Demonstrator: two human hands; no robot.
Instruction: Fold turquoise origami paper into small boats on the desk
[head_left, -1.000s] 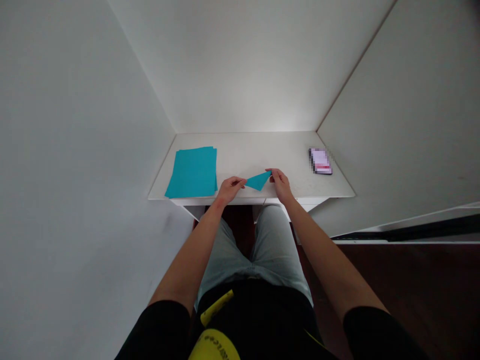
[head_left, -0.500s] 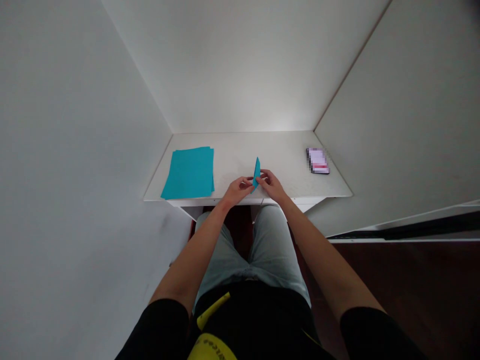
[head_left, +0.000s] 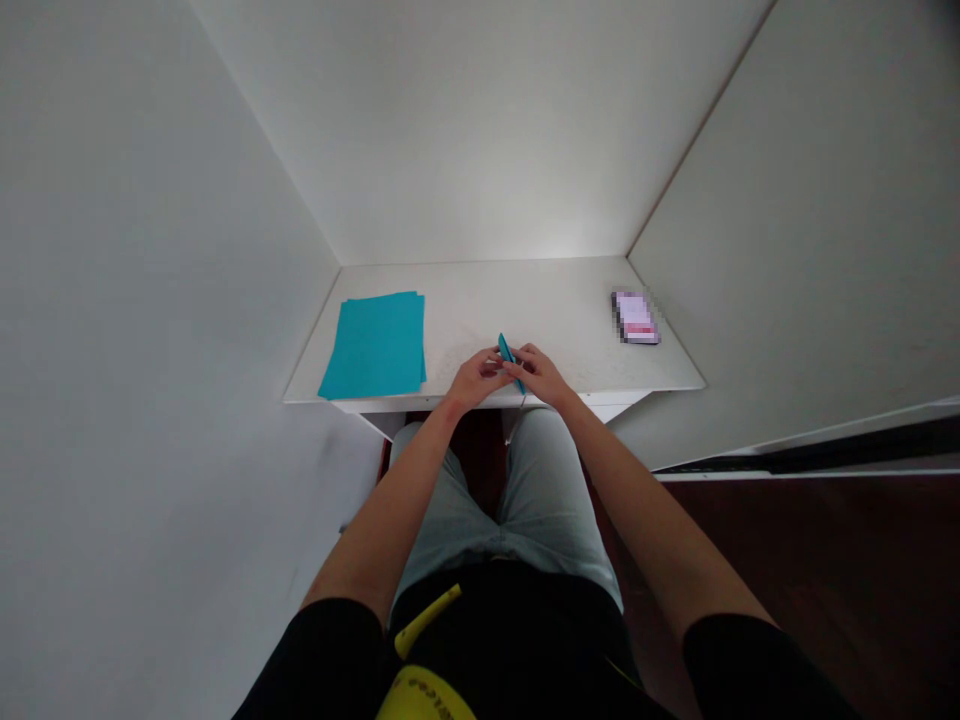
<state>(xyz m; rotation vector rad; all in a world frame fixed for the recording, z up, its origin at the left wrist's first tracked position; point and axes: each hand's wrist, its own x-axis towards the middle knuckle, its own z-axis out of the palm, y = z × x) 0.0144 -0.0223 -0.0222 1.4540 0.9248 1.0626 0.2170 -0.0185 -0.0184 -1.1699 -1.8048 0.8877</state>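
Note:
A small folded piece of blue paper (head_left: 505, 348) is held between my two hands near the front edge of the white desk (head_left: 555, 300). My left hand (head_left: 478, 378) closes on it from the left, and my right hand (head_left: 541, 374) pinches it from the right. The paper stands on edge, its upper tip leaning left; fingers cover its middle. Over to the left lies a stack of blue paper sheets (head_left: 375, 345), slightly out of line with each other.
A phone (head_left: 636, 318), pixelated over, lies at the right end of the desk. White walls rise at the back, left (head_left: 150, 300) and right. My legs (head_left: 540, 480) are under the desk's front edge.
The folded paper has turned, its upper tip swinging from right-leaning to left-leaning, and less of it shows. Both hands have come slightly closer together around it.

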